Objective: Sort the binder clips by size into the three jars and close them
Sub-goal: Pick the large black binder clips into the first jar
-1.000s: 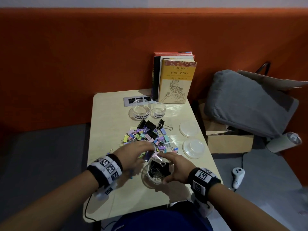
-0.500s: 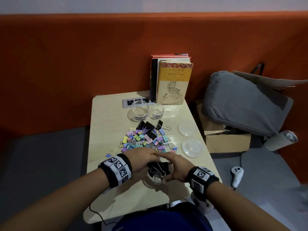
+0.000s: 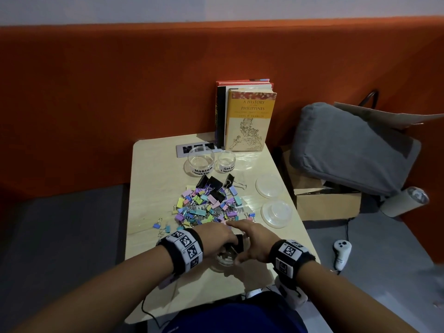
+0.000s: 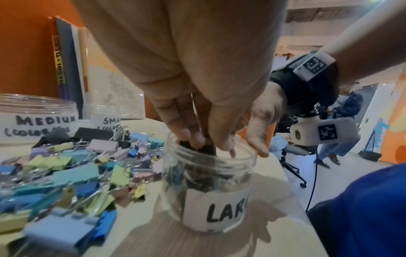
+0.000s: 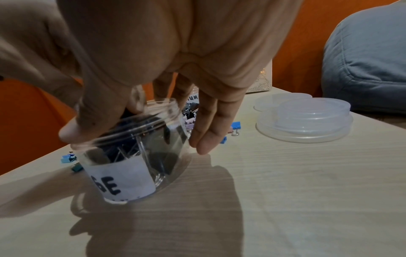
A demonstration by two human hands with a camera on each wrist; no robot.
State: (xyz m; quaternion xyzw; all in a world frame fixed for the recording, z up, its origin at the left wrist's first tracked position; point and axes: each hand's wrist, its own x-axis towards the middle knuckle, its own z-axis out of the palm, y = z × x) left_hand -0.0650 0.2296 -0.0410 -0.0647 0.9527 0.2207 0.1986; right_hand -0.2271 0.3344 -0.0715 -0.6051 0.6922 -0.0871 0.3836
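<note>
Head view: both hands over the jar [image 3: 224,259] marked LARGE, near the front edge of the table [image 3: 153,179]. Left hand [image 3: 216,239] reaching down into the jar mouth, fingertips [image 4: 193,137] pinching a black binder clip [image 3: 239,243] just below the rim. Right hand [image 3: 254,243] on the right side of the jar, thumb [image 5: 87,125] on the rim, fingers [image 5: 211,128] pointing down beside the wall, loosely straight; whether gripping the jar, cannot tell. Inside the jar, more black clips with wire handles.

Just behind the hands, a heap of coloured clips [image 3: 206,205] in pastel blue, green, yellow and lilac, with several large black clips [image 3: 211,183] at its far edge. Two stray blue clips [image 3: 161,225] to the left of the heap. Further back, side by side and uncapped, a jar marked MEDIUM [image 3: 200,162] and a smaller jar marked SMALL [image 3: 227,161]. On the right part of the table, two clear lids [image 3: 276,211], one nearer, one further, apart from each other.

Books [image 3: 247,116] upright at the back edge against the orange wall. Off to the right, a grey cushion [image 3: 350,150] on a cardboard box [image 3: 326,205], and a white controller [image 3: 341,252] on the floor.
</note>
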